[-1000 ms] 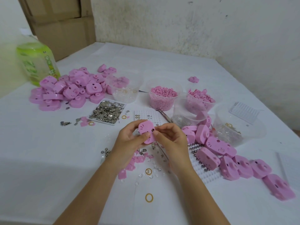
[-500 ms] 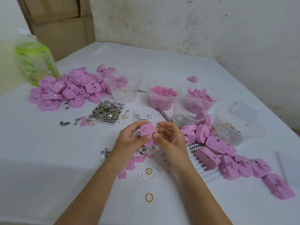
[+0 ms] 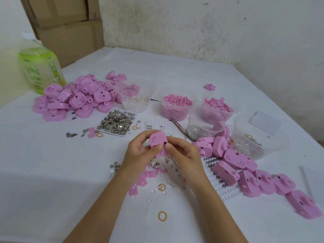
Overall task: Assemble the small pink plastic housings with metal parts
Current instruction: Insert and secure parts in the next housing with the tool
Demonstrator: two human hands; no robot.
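From where I stand, the left hand (image 3: 138, 151) has its grip curled round the small pink plastic housing (image 3: 157, 142), thumb on the front face, holding it up above the bench (image 3: 43, 172) in front of the person. The right hand (image 3: 184, 155) pinches the same housing from the other side, its thumb tip just beside a small dark opening in the face. I judge a part is being seated or checked there; whether a metal part is already in, I cannot tell. To do it well, the left grip should hold the shell steady and square while the right thumb presses straight in, not at a slant, so nothing springs out among the loose bits below.

The bench wears a white cloth. At its far left stands a green translucent plastic bottle (image 3: 40, 71). Next come a heap of pink housings (image 3: 73, 100), a shallow white tray of small silvery metal parts (image 3: 116, 122) and a clear plastic tub of pink pellets (image 3: 177, 106). At the right is a row of pink housings (image 3: 245, 172) beside a white perforated board (image 3: 215, 174). Brown cardboard boxes (image 3: 66, 23) are stacked in the left corner, and a stained pale wall (image 3: 192, 27) runs behind.
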